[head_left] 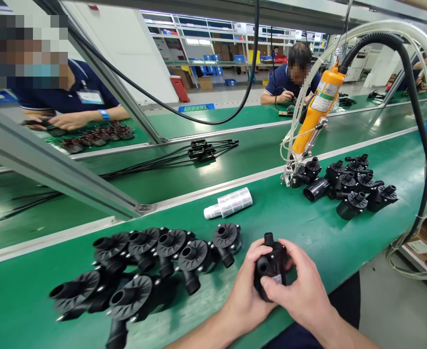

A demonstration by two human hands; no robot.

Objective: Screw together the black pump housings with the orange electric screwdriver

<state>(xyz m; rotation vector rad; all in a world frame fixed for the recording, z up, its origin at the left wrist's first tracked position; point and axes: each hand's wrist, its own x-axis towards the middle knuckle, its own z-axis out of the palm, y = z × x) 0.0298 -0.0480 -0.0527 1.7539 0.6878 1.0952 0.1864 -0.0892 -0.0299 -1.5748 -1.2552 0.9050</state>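
Note:
Both of my hands are closed around a black plastic pump (pixel 273 265) above the green bench near its front edge. My left hand (pixel 247 283) wraps its left side and underside. My right hand (pixel 302 281) grips from the right, with the thumb pressed by a small pale label on the body. One pipe stub of the pump points up and another faces left. Several similar black pumps (pixel 195 257) stand to the left of my hands, the nearest one apart from my left hand. A roll of white labels (pixel 235 202) lies behind them.
An orange electric screwdriver (pixel 318 106) hangs by hoses at the right, its tip beside more black pumps (pixel 351 206). Black cables (pixel 202 151) lie on the bench beyond the white ledge. A metal post (pixel 53 160) slants across the left. Co-workers sit across the line.

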